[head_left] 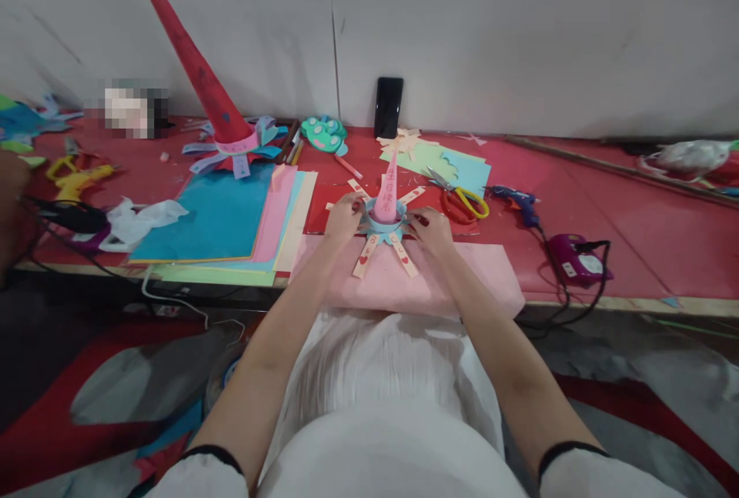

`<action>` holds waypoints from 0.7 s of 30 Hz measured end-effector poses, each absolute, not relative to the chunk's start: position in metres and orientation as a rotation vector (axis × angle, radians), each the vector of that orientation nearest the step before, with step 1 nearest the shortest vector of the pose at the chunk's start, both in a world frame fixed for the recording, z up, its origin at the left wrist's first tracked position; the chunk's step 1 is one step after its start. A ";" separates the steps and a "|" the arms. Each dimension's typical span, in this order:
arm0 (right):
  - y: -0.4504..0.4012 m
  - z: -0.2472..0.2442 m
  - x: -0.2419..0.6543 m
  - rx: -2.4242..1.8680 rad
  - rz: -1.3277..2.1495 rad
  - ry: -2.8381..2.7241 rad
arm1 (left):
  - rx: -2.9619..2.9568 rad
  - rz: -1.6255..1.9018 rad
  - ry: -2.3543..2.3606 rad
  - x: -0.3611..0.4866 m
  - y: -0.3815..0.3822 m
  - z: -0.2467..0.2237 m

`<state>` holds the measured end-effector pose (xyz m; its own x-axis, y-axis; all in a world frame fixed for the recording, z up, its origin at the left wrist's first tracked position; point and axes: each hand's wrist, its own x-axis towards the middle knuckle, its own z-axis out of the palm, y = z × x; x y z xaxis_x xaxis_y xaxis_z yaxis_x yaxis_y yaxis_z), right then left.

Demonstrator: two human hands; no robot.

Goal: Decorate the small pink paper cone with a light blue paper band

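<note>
- A red-covered worktable (635,198) is being used as the crafting surface, with a stack of coloured paper sheets (225,225) laid within reach.
- A small pink paper cone with a blue collar and cream paper strips (386,209) is being steadied at mid-table on a pink sheet (462,282).
- The left hand (343,217) and right hand (432,230) are being pressed, fingers narrowly curled, against the collar's sides, apparently to hold it upright.
- Yellow-handled scissors (465,202) are being kept just right.

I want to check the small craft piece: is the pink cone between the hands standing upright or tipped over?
Upright. The pink cone points up from its blue ring base, left hand and right hand on either side.
</note>
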<state>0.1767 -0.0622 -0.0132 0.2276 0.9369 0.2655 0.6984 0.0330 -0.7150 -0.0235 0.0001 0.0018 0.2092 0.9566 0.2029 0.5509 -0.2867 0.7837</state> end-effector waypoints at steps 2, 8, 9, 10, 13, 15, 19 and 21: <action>-0.062 -0.014 0.177 -1.711 0.392 -1.521 | 1.920 0.970 1.391 -0.023 0.000 0.002; -0.062 -0.013 0.178 -1.690 0.412 -1.497 | 1.908 0.949 1.402 -0.023 -0.002 0.004; -0.063 -0.013 0.177 -1.681 0.428 -1.487 | 1.906 0.930 1.407 -0.024 -0.002 0.005; -0.064 -0.013 0.176 -1.670 0.443 -1.478 | 1.908 0.910 1.410 -0.024 -0.002 0.005; -0.064 -0.013 0.173 -1.668 0.442 -1.459 | 1.960 0.850 1.399 -0.025 -0.001 0.005; -0.063 -0.012 0.175 -1.679 0.390 -1.431 | 2.010 0.856 1.397 -0.027 0.001 0.002; -0.059 -0.005 0.210 -1.713 0.098 -1.302 | 2.054 0.878 1.418 -0.029 0.003 -0.001; -0.058 0.001 0.244 -1.798 -0.065 -1.156 | 2.063 0.873 1.439 -0.028 0.001 0.000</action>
<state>0.2438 -0.0583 0.0012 0.5494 0.6734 0.4947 0.7243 -0.0886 -0.6838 -0.0282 0.0012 -0.0001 0.2458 0.9416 0.2303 0.6390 -0.3360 0.6919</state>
